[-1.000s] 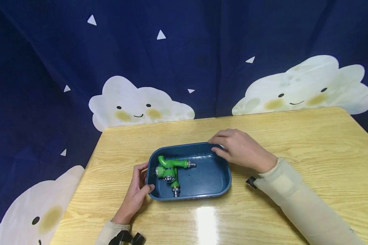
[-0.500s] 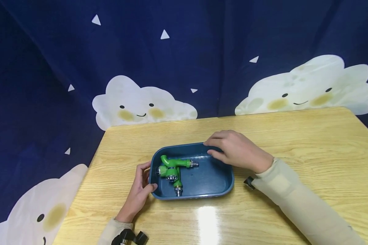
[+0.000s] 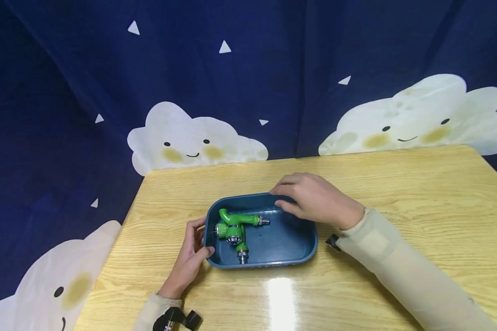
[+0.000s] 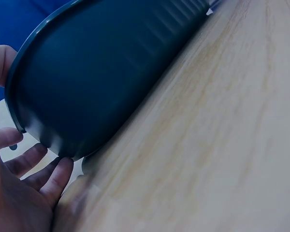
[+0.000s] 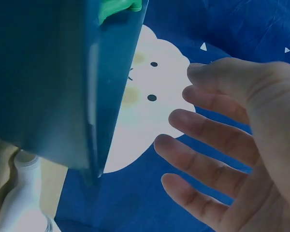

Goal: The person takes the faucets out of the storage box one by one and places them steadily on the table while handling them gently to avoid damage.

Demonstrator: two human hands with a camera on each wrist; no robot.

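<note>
A dark blue plastic basin (image 3: 281, 250) rests on the wooden table. Two green taps (image 3: 234, 225) with metal nozzles lie crossed in its left half. My left hand (image 3: 190, 255) grips the basin's left end, thumb over the rim. In the left wrist view, the left hand's fingers (image 4: 60, 176) lie against the outer wall (image 4: 82, 82). My right hand (image 3: 314, 197) hovers over the back right corner of the basin, its fingers loosely bent. The right wrist view shows this hand (image 5: 232, 140) apart from the basin wall (image 5: 43, 87), holding nothing; a bit of green tap (image 5: 117, 7) shows above.
The wooden table (image 3: 418, 197) extends around the basin, furthest to the right. A dark blue curtain (image 3: 248, 82) with white clouds hangs behind the table's back edge. Black wrist mounts (image 3: 178, 318) sit at both cuffs.
My right hand has moved left over the basin's back rim. The whole scene has shifted slightly right in the head view. The left hand keeps its grip, and the taps stay put in the basin.
</note>
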